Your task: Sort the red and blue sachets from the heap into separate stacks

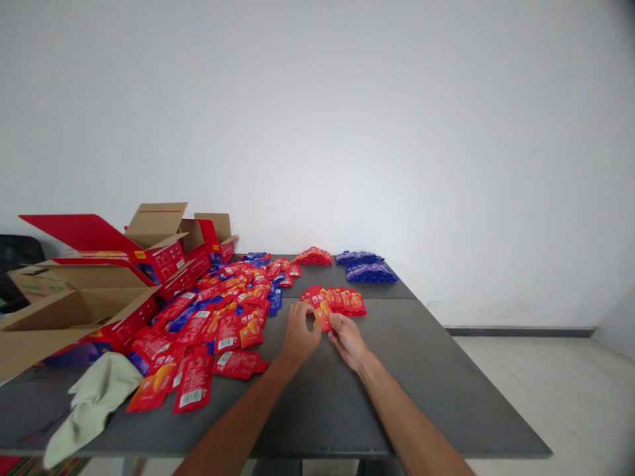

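Between my two hands is a red pouch (322,313) with orange fruit printed on its front, tilted up over the table. My left hand (302,328) pinches its left edge, thumb and forefinger curved into a ring. On its lower right corner, the fingers of my right hand (346,336) are closed. Just behind the held pouch, a row of overlapping red pouches (348,301) lies on the dark table (342,403). To the left of my hands spreads a loose heap of red pouches (228,330), with blue pouches (275,299) among them.
Open red cardboard boxes (133,319) stand along the left side. A pale cloth (99,393) lies at the front left. Farther back are a stack of red pouches (313,256) and stacks of blue pouches (371,272). A white wall (347,132) rises behind the table.
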`<action>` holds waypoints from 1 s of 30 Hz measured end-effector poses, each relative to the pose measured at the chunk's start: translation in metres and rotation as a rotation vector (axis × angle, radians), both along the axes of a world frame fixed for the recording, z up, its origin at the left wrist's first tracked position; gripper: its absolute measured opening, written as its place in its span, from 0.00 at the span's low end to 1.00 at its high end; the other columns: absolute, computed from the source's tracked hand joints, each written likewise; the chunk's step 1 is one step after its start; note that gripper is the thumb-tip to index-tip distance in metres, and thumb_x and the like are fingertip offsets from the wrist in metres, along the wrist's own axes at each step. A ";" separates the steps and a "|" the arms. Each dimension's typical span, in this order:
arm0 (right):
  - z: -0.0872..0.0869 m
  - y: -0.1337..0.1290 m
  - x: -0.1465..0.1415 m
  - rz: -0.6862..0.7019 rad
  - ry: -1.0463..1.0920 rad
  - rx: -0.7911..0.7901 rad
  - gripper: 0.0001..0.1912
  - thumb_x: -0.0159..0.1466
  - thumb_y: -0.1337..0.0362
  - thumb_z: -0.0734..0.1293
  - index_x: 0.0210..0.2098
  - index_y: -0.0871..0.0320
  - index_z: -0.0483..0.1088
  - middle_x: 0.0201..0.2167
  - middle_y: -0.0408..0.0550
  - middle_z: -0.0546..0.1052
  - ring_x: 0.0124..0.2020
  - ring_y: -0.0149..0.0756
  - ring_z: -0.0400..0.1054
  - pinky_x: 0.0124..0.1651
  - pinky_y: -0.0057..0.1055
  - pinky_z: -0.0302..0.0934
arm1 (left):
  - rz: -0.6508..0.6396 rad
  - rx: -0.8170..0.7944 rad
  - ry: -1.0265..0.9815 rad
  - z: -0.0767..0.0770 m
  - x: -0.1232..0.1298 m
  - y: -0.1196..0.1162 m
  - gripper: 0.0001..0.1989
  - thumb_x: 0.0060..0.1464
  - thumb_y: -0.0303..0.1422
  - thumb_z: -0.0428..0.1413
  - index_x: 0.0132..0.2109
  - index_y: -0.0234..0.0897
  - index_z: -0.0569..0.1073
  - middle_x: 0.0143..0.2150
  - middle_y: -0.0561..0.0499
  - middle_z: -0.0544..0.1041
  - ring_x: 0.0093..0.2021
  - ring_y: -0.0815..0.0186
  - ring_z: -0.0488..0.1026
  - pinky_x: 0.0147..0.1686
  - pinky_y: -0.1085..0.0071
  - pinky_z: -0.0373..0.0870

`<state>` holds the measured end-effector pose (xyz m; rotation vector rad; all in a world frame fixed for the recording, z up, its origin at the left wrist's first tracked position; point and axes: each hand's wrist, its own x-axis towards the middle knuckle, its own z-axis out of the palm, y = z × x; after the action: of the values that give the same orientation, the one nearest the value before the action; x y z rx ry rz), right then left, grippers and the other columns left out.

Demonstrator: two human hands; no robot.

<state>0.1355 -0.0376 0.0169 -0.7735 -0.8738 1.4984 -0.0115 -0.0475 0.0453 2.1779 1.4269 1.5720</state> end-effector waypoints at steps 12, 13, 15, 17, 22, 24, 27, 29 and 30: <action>-0.021 0.024 0.038 -0.385 -0.498 0.134 0.22 0.59 0.49 0.68 0.46 0.57 0.68 0.28 0.45 0.77 0.26 0.36 0.69 0.30 0.30 0.63 | -0.134 -0.577 -0.367 -0.047 0.059 0.056 0.14 0.51 0.27 0.56 0.46 0.36 0.66 0.27 0.55 0.77 0.28 0.67 0.76 0.32 0.72 0.69; -0.023 0.029 0.044 -0.403 -0.547 0.140 0.24 0.59 0.53 0.68 0.51 0.57 0.66 0.33 0.47 0.78 0.30 0.38 0.72 0.34 0.32 0.66 | -0.122 -0.569 -0.346 -0.044 0.064 0.060 0.14 0.51 0.27 0.55 0.47 0.36 0.67 0.28 0.54 0.78 0.29 0.67 0.76 0.34 0.72 0.69; -0.023 0.039 0.058 -0.417 -0.685 0.151 0.29 0.59 0.59 0.67 0.59 0.59 0.62 0.42 0.51 0.78 0.37 0.40 0.74 0.42 0.34 0.67 | -0.120 -0.547 -0.274 -0.037 0.075 0.068 0.14 0.53 0.26 0.53 0.48 0.35 0.69 0.31 0.52 0.79 0.32 0.67 0.76 0.36 0.71 0.70; -0.020 0.049 0.069 -0.439 -0.868 0.168 0.30 0.60 0.62 0.65 0.62 0.60 0.60 0.49 0.54 0.76 0.44 0.42 0.73 0.49 0.36 0.66 | -0.136 -0.513 -0.173 -0.029 0.086 0.076 0.14 0.55 0.25 0.51 0.49 0.36 0.71 0.36 0.49 0.80 0.36 0.65 0.76 0.41 0.69 0.70; -0.007 0.071 0.084 -0.496 -1.265 0.234 0.26 0.62 0.67 0.62 0.60 0.65 0.65 0.55 0.61 0.72 0.55 0.46 0.66 0.59 0.37 0.57 | 0.004 -0.469 0.142 -0.022 0.110 0.097 0.17 0.57 0.23 0.47 0.51 0.32 0.73 0.52 0.39 0.76 0.54 0.58 0.71 0.55 0.63 0.64; -0.005 0.078 0.085 -0.475 -1.372 0.250 0.24 0.63 0.68 0.62 0.58 0.67 0.67 0.52 0.62 0.73 0.54 0.46 0.66 0.58 0.36 0.56 | 0.068 -0.497 0.242 -0.025 0.117 0.104 0.19 0.57 0.24 0.48 0.54 0.30 0.72 0.54 0.36 0.74 0.56 0.55 0.69 0.58 0.60 0.61; -0.008 0.088 0.086 -0.445 -1.516 0.271 0.22 0.64 0.68 0.62 0.57 0.66 0.68 0.52 0.62 0.73 0.53 0.46 0.65 0.57 0.36 0.53 | 0.152 -0.539 0.338 -0.028 0.123 0.110 0.21 0.57 0.29 0.49 0.57 0.30 0.71 0.55 0.35 0.73 0.58 0.52 0.66 0.60 0.57 0.57; -0.012 0.092 0.086 -0.447 -1.584 0.248 0.21 0.66 0.66 0.62 0.57 0.64 0.69 0.53 0.61 0.72 0.52 0.47 0.63 0.55 0.37 0.53 | 0.186 -0.554 0.372 -0.028 0.125 0.110 0.21 0.59 0.32 0.49 0.57 0.30 0.71 0.56 0.34 0.72 0.59 0.50 0.65 0.60 0.55 0.56; -0.014 0.093 0.086 -0.453 -1.608 0.225 0.20 0.66 0.64 0.61 0.57 0.63 0.69 0.53 0.61 0.72 0.52 0.48 0.63 0.53 0.37 0.54 | 0.195 -0.557 0.385 -0.028 0.125 0.109 0.21 0.59 0.33 0.49 0.57 0.30 0.72 0.56 0.34 0.72 0.58 0.49 0.64 0.59 0.54 0.57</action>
<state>0.2215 0.0551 0.0033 -1.8589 -1.7695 0.0986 0.1136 0.0616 0.0174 2.0944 1.9406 0.6681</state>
